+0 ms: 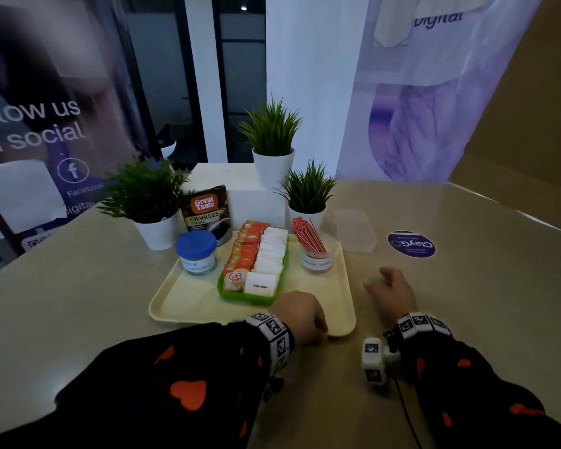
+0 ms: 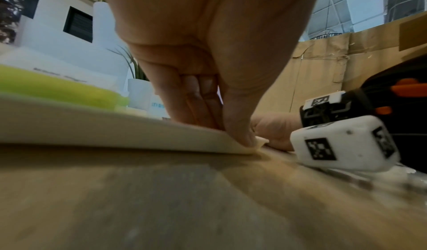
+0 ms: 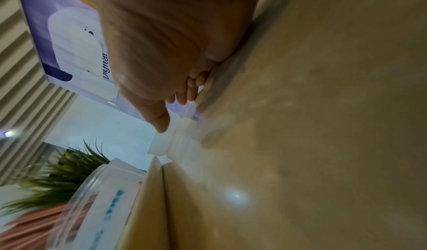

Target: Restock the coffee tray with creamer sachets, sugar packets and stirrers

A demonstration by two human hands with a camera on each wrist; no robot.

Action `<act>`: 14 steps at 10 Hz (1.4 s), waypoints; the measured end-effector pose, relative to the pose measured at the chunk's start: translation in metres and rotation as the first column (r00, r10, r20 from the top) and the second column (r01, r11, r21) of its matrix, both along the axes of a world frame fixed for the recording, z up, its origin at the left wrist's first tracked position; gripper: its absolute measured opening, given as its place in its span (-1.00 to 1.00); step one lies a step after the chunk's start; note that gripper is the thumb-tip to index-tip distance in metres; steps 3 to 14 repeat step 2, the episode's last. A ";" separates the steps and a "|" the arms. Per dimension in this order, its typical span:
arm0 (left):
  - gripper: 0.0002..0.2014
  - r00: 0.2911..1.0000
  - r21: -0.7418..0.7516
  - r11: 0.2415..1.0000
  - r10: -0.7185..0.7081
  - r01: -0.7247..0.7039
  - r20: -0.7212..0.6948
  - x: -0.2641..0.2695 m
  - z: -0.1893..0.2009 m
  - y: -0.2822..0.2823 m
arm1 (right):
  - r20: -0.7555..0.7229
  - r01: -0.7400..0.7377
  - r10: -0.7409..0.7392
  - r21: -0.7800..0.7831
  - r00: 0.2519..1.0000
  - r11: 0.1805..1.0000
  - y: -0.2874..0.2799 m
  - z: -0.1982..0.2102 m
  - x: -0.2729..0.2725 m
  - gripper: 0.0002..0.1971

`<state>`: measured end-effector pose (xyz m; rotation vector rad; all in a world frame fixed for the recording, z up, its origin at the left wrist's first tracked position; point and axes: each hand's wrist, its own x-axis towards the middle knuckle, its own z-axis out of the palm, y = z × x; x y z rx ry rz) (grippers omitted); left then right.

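A cream tray (image 1: 188,303) lies on the table. On it, a green basket (image 1: 240,298) holds a row of orange creamer sachets (image 1: 245,251) beside a row of white sugar packets (image 1: 268,260). A clear cup (image 1: 316,259) with red stirrers (image 1: 306,234) stands at the tray's right side. My left hand (image 1: 318,328) pinches the tray's front right rim (image 2: 115,131), with the thumb (image 2: 240,137) pressed on top. My right hand (image 1: 378,280) rests on the table just right of the tray, fingers loosely curled and holding nothing.
A blue-lidded jar (image 1: 196,252) stands on the tray's left side, with a coffee granules pouch (image 1: 206,210) behind it. Three potted plants (image 1: 272,140) ring the back. A clear plastic container (image 1: 355,234) and a round purple sticker (image 1: 411,244) lie to the right.
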<state>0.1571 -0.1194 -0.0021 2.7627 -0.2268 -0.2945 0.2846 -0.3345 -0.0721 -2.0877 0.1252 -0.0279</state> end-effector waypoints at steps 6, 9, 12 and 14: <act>-0.80 0.998 -0.060 0.997 -0.050 0.052 0.031 -0.008 0.016 0.021 | -0.099 0.011 -0.013 -0.024 0.995 1.000 0.014 0.016 -0.029 -0.52; -0.80 0.998 -0.060 0.997 -0.050 0.052 0.031 -0.008 0.016 0.021 | -0.099 0.011 -0.013 -0.024 0.995 1.000 0.014 0.016 -0.029 -0.52; -0.80 0.998 -0.060 0.997 -0.050 0.052 0.031 -0.008 0.016 0.021 | -0.099 0.011 -0.013 -0.024 0.995 1.000 0.014 0.016 -0.029 -0.52; -0.80 0.998 -0.060 0.997 -0.050 0.052 0.031 -0.008 0.016 0.021 | -0.099 0.011 -0.013 -0.024 0.995 1.000 0.014 0.016 -0.029 -0.52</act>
